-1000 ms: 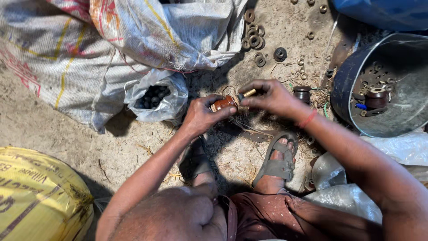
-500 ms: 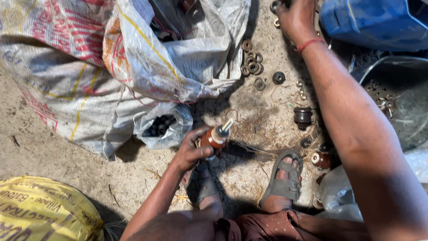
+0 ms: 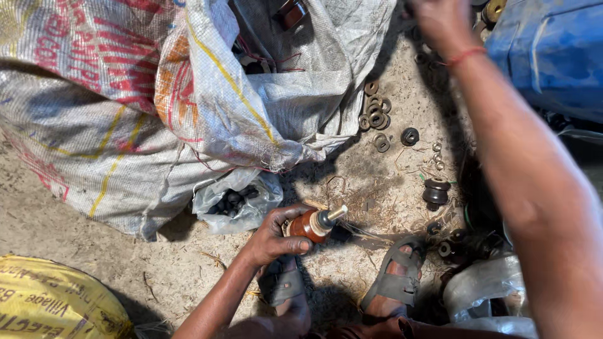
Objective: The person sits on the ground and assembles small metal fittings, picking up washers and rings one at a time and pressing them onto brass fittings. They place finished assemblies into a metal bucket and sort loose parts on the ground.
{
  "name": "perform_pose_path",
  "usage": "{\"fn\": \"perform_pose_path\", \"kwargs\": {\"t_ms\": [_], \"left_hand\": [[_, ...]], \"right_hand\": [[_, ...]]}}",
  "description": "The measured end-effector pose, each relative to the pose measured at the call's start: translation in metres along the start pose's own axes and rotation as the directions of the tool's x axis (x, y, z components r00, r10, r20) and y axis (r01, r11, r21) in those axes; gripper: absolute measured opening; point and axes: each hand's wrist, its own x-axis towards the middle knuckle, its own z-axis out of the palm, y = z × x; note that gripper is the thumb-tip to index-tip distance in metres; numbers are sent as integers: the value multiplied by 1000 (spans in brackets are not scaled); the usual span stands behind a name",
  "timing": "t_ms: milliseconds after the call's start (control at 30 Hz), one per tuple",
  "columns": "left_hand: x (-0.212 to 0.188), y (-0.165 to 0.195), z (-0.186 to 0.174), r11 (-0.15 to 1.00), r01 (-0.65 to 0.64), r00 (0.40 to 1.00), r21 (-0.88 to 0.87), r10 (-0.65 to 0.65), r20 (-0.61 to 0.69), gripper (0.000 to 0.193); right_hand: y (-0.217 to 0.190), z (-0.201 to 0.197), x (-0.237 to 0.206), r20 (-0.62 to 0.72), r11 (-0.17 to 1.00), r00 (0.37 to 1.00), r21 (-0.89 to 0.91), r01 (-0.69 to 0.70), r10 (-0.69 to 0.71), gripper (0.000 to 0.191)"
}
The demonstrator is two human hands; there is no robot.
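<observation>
Right hand [image 3: 440,22] has reached away, grip unseen; left hand [image 3: 276,237] alone clasps copper-wound rotor [image 3: 312,224], risking slippage.

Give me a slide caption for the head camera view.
Left hand grips a small motor rotor beside sacks.

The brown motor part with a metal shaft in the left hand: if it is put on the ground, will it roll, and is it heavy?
The brown motor part looks cylindrical, so it would probably roll on its side, though the rough, littered ground may stop it. With its metal shaft, it is likely heavy for its size and stiff. The left hand wraps it fully, suggesting a firm grip.
</observation>
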Motion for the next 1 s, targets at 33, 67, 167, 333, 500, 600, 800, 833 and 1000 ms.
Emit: {"fn": "perform_pose_path", "kwargs": {"t_ms": [33,67,167,333,500,600,800,833,1000], "left_hand": [[3,1,1,999,21,1000,-48,-21,4,75],[5,3,2,997,19,1000,-70,-20,-19,77],[21,11,11,999,3,999,-49,-6,-51,78],[50,18,41,980,1,985,197,33,-168,63],[71,22,69,945,-57,998,322,51,28,60],[71,21,79,822,-238,971,518,198,133,52],[62,-8,80,911,342,924,233,-370,91,63],[59,-17,79,913,380,916,152,-394,75,63],[55,-56,78,897,415,906,-149,-423,-23,62]], "right_hand": [[-3,-9,-9,33,976,999,215,-44,38,8],[-8,-22,-19,78,891,995,446,-88,60,8],[-39,-64,-53,200,636,979,751,-179,38,13],[-120,-105,-151,566,800,752,249,-546,337,37],[-143,-110,-234,606,735,667,190,-651,434,36],[-125,-102,-276,539,570,745,493,-657,393,39],[-108,-12,-367,199,527,923,773,-354,328,31],[-109,1,-378,218,525,911,760,-384,350,32],[-63,18,-353,362,508,876,715,-480,317,41]]}}
